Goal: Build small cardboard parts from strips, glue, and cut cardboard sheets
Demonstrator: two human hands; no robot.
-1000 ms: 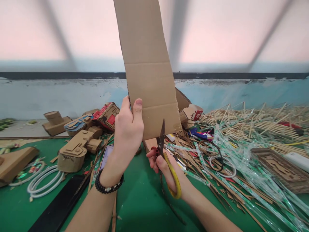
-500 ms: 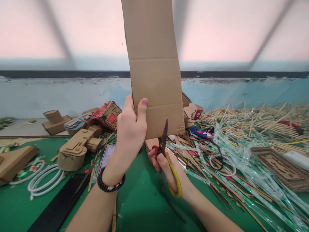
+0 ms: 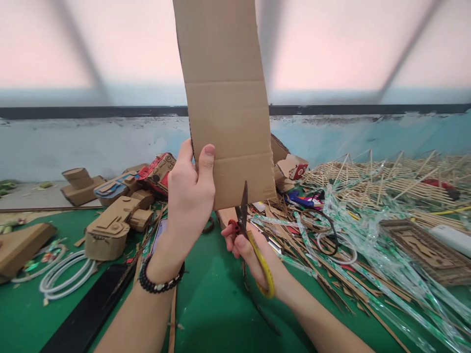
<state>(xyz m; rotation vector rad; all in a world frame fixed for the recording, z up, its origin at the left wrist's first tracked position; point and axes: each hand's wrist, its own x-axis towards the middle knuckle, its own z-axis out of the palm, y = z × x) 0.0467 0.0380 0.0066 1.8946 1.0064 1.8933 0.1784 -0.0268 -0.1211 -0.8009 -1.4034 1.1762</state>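
My left hand (image 3: 191,191) grips the left edge of a tall cardboard sheet (image 3: 231,122), thumb flat on its face and fingers behind. Two creases cross the sheet, and its top runs out of view. A black bead bracelet (image 3: 161,282) circles my left wrist. In my right hand (image 3: 253,255) is a pair of scissors (image 3: 243,208) with yellow and red handles. Their dark blades are slightly parted and point up at the sheet's lower edge. One blade overlaps the cardboard's face in view; whether the edge lies between the blades I cannot tell.
Cardboard models (image 3: 110,228) and a coiled white cable (image 3: 66,274) lie left on the green table (image 3: 209,314). Cardboard strips and clear plastic strips (image 3: 368,274) cover the right side. Thin wooden stick frames (image 3: 382,179) stand behind them, near the wall (image 3: 110,142).
The sheet and my left hand have shifted left and slightly up in view. My right hand with the scissors has moved a little left too.
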